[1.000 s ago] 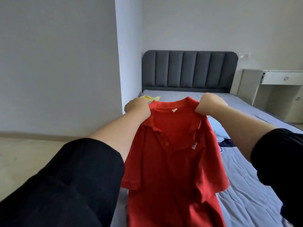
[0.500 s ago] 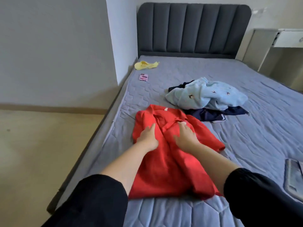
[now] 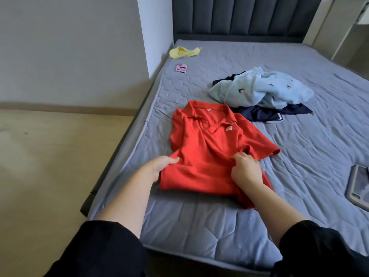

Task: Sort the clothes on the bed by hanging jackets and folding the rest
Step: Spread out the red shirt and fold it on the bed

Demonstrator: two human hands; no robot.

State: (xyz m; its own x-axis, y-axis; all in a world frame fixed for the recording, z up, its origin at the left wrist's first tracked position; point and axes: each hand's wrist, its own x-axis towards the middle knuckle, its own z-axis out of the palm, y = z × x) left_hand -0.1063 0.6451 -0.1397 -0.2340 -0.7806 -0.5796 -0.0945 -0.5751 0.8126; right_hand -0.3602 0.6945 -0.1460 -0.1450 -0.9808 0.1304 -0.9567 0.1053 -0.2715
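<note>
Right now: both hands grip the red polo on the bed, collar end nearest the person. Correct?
Not quite. In the head view the left hand and right hand do grip the red polo on the bed, but its collar end lies away from the person, toward the headboard.

Matt cloth on a quilted mattress cover (image 3: 199, 226)
Between the left hand (image 3: 159, 166) and right hand (image 3: 246, 169), the red polo shirt (image 3: 209, 152) is matt, creased knit cloth; the mattress cover beneath them is smooth stitched fabric; beyond the right hand the pale blue garment (image 3: 259, 88) looks fleecy (almost towel-like).
</note>
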